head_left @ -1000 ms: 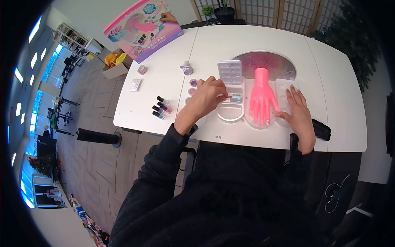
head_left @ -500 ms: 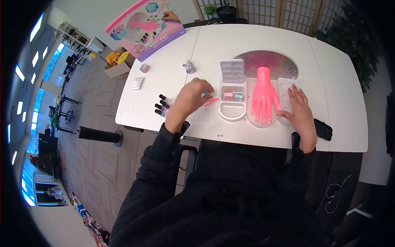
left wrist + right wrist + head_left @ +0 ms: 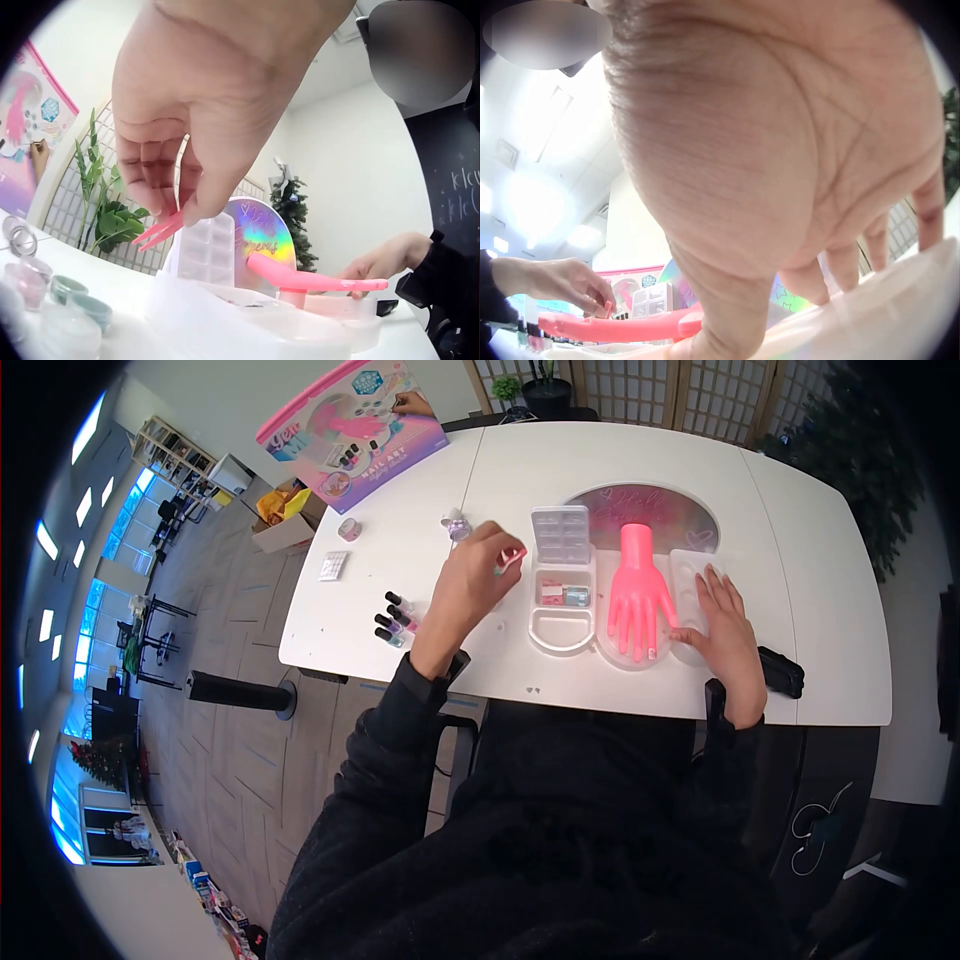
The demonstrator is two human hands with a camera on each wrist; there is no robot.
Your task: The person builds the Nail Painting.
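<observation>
Pink tweezers (image 3: 156,232), L wrist view: pinched btwn thumb & fingers of L hand (image 3: 210,97), w/ prongs slightly apart. Head view: held up over tbl (image 3: 790,560), just left of white compartment tray (image 3: 562,630) w/ pkts (image 3: 577,595) inside; farther right, R hand (image 3: 727,625) w/ fingers straight & spread, resting on white palette (image 3: 685,565) beside pink model hand (image 3: 632,585). R wrist view: R thumb near model hand, tweezers beyond.

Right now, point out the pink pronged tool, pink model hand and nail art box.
Pink pronged tool (image 3: 171,225): left wrist view, forked end.
Pink model hand (image 3: 637,582): head view, back.
Nail art box (image 3: 354,440): head view, printed front.
</observation>
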